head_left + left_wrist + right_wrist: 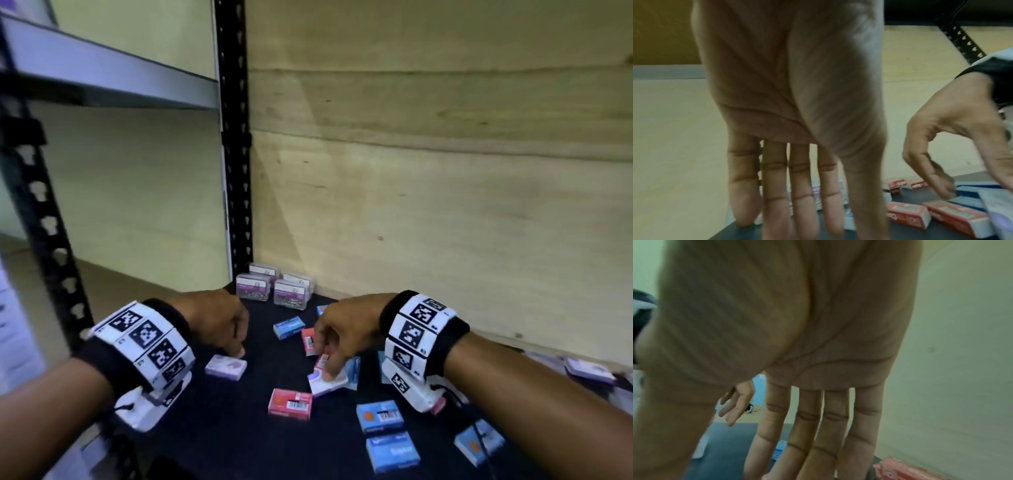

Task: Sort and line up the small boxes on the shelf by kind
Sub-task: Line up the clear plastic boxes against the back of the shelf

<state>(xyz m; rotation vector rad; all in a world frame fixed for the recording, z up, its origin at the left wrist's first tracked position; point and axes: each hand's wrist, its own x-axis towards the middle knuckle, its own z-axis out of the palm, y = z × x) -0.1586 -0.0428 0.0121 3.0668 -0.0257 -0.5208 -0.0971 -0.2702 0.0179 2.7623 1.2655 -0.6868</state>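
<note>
Small boxes lie scattered on the black shelf (222,428): a lilac box (226,367), red boxes (290,403), and blue boxes (379,416). My left hand (236,347) points down with straight fingers (774,194), its tips at the far edge of the lilac box. My right hand (329,366) reaches down with straight fingers (803,434). Its fingertips touch a white-and-lilac box (325,383) that lies tilted against a blue box (352,371). A red box under that hand is mostly hidden.
Several clear boxes of clips (270,286) stand grouped in the back corner beside the black upright post (236,171). A wooden wall (445,205) closes the back. More lilac boxes (589,370) lie at the far right. An upper shelf (102,75) hangs at the left.
</note>
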